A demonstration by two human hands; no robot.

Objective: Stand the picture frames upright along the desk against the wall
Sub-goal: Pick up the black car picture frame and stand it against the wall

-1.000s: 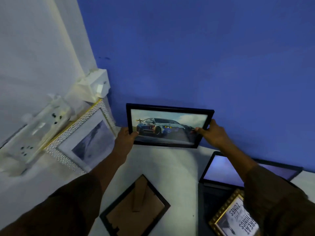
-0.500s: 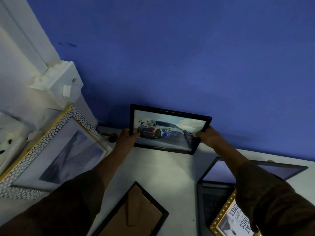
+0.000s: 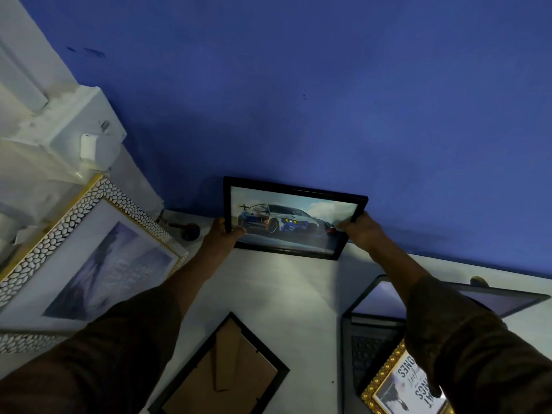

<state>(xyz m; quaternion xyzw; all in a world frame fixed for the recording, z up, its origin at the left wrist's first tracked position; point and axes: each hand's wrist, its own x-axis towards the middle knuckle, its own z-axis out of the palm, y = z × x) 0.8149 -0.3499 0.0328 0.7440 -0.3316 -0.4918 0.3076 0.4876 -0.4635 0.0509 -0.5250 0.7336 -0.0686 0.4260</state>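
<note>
The blue wall (image 3: pixel 328 100) fills most of what I see, and the white desk (image 3: pixel 283 294) runs along its foot. On my left a big frame with a white pebbled, gold-edged border (image 3: pixel 74 264) leans tilted by the white corner, showing a pale purple print.

Between my hands is the car photo frame (image 3: pixel 294 218): a thin black border around a picture of a white and blue car under cloudy sky. It stands face toward me, long axis running left to right along the wall, its right end a little lower in view. Its top edge looks to be against the blue paint, and its bottom edge is down at the desk where desk meets wall; I cannot tell whether it bears its own weight.

My left hand (image 3: pixel 222 234) clasps the frame's lower left corner, thumb over the front. My right hand (image 3: pixel 360 230) pinches the right edge, fingers closed on it.

Bare desk lies open in front of the frame. To its right, an open laptop (image 3: pixel 382 321) sits close, its screen under my right forearm. Nearer me, a black frame lying face down (image 3: pixel 227 372) shows its brown backing and stand. A gold ornate frame (image 3: pixel 403 383) rests over the laptop keyboard. A small dark round object (image 3: pixel 191 231) sits on the desk just left of my left hand.
</note>
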